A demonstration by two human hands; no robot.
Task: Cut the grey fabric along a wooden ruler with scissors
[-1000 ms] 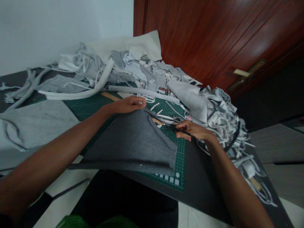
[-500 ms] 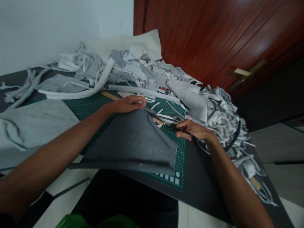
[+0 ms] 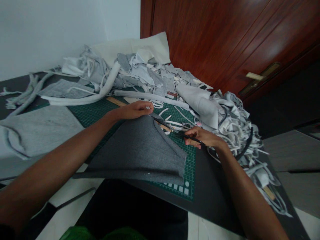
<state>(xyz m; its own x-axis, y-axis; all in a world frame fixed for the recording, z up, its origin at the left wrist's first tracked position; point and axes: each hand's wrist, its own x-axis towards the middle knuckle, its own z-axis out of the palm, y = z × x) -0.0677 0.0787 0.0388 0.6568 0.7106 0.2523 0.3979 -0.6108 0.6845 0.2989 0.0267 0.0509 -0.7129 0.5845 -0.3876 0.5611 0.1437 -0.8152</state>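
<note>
A dark grey piece of fabric [image 3: 140,148] lies over the green cutting mat [image 3: 189,178], its near edge hanging at the table's front. My left hand [image 3: 139,109] is closed on the fabric's far corner, pinching it up. In my right hand [image 3: 200,137] is a pair of scissors [image 3: 177,131], fingers wrapped round the black handles. The blades point left, at the fabric's upper right edge near my left hand. A narrow strip of the fabric lies along the blades. The exact spot where the blades meet the cloth is hard to make out.
Heaps of grey and white fabric scraps [image 3: 150,75] cover the back and right of the table [image 3: 212,183]. A light grey cloth [image 3: 42,125] lies at left. A wooden ruler [image 3: 116,101] sits beyond my left wrist. Behind stands a brown door [image 3: 212,40].
The scissors have shifted very slightly left along the fabric's edge, their blades nearer my left hand. My left hand keeps its hold in nearly the same place.
</note>
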